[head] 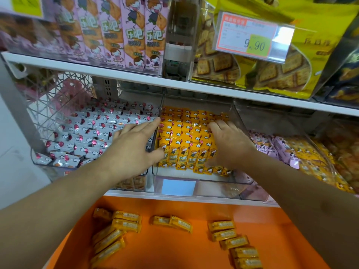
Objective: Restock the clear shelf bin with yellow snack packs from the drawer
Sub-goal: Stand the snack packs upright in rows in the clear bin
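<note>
Yellow snack packs [186, 136] in clear bin [194, 183], partly under both hands.

a white shelf board [194, 88] crosses the store display. above it stand pink cracker boxes [116, 32] and a price tag [250, 35]; below left, a pale wall [11, 142].

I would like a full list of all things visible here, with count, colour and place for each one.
clear shelf bin: one, clear, middle shelf centre
yellow snack packs: many, yellow, in that bin
drawer: one, orange, open below
loose packs: over a dozen, yellow, on drawer floor
white packs: many, white-red, left bin
pink boxes: several, pink, top shelf
price tag: one, red-framed, upper right
left hand: on bin's left wall, fingers straight
right hand: on the binned packs, fingers curled
</note>
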Tool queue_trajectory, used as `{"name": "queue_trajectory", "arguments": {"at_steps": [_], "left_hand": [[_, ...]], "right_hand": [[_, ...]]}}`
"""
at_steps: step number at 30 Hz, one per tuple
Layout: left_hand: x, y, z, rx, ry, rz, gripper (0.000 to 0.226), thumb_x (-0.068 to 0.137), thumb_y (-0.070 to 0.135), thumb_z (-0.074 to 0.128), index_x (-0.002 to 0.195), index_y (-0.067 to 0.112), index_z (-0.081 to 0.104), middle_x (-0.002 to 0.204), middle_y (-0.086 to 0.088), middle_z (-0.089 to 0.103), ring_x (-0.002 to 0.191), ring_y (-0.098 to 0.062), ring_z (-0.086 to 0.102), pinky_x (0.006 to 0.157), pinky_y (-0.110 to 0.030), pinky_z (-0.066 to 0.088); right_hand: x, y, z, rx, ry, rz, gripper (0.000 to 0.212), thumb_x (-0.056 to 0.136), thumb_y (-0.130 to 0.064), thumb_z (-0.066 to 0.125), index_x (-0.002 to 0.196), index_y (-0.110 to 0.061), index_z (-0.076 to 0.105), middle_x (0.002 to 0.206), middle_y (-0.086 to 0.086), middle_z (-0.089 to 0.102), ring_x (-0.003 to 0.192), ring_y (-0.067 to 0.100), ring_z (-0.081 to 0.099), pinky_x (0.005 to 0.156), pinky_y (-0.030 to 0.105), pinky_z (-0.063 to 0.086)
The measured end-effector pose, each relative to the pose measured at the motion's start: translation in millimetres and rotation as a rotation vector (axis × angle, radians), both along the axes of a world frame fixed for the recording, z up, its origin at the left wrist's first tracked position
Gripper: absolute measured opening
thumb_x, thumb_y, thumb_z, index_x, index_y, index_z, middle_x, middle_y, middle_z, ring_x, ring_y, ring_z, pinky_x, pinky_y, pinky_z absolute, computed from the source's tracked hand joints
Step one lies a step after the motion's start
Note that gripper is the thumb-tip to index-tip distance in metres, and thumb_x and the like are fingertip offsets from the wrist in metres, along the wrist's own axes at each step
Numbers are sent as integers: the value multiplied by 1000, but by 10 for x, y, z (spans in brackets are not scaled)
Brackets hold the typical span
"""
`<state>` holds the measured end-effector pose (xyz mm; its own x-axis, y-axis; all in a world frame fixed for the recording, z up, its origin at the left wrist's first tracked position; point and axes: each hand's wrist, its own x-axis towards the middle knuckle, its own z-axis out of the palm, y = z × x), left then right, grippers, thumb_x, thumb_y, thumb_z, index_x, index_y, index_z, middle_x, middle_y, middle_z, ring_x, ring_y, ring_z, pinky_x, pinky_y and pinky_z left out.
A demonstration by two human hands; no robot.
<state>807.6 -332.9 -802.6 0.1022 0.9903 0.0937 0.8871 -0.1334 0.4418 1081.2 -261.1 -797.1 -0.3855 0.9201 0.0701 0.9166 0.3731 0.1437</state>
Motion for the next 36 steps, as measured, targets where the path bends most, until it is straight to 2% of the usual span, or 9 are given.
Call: {"name": "queue_trajectory", "arguments": {"at_steps": [3,9,12,16,20,24,30,33,36], "left_hand": [[2,4,-2,4,7,2,87,93,57,56,163,46,5,169,15,22,153,-18,15,124,-52,14],[10,1,-16,-1,-9,5,87,93,57,56,163,46,6,169,15,22,154,-19,14,124,-53,12],[12,-1,-12,-5,-11,6,87,93,56,57,163,45,6,169,14,22,154,-19,14,124,-53,12],[16,-6,0,-9,-13,4,87,94,56,57,163,45,6,169,14,23,154,-20,15,124,-54,13],[27,-8,33,-22,11,18,88,93,67,54,163,44,5,170,13,22,154,-21,14,124,-54,14],[71,-200,79,-26,-35,10,91,92,73,51,164,41,5,170,11,19,157,-27,12,126,-56,13],[30,-968,-76,243,-194,-23,60,97,45,62,152,33,43,149,9,50,138,-18,39,115,-40,33],[85,-1332,-299,174,-321,-64,32,92,39,64,123,30,64,113,14,63,104,-3,61,92,-29,50],[158,-1588,-673,-39,-398,-17,5,93,30,71,97,31,69,93,16,70,88,0,66,80,-27,51]], "right_hand": [[-42,4,-5,-80,209,21,102,57,-62,93,141,-37,41,139,-11,45,129,19,40,101,40,42],[-54,-24,-187,-125,679,23,59,68,-44,95,116,-42,61,112,-23,50,116,13,46,100,42,47],[-80,-1,-233,-95,705,-24,56,68,-43,95,114,-42,63,112,-19,53,115,14,46,97,41,47],[-133,-7,-220,-62,634,-58,56,69,-47,94,116,-41,64,116,-18,52,116,13,39,91,34,35],[-113,-81,-138,-76,584,-75,64,69,-54,91,124,-44,60,124,-20,50,122,12,35,100,37,34],[-4,-379,-20,-75,697,-21,66,73,-49,90,131,-41,60,132,-20,49,129,10,38,101,30,35],[225,-1320,-118,-95,946,57,37,84,-34,85,115,-33,66,114,-18,61,107,8,59,87,29,51],[248,-1776,-494,-265,989,24,28,87,-28,83,109,-32,66,106,-15,64,97,11,63,74,30,54],[226,-2034,-971,-442,836,-41,30,86,-47,76,110,-38,61,102,-18,61,95,4,61,72,25,51]]}}
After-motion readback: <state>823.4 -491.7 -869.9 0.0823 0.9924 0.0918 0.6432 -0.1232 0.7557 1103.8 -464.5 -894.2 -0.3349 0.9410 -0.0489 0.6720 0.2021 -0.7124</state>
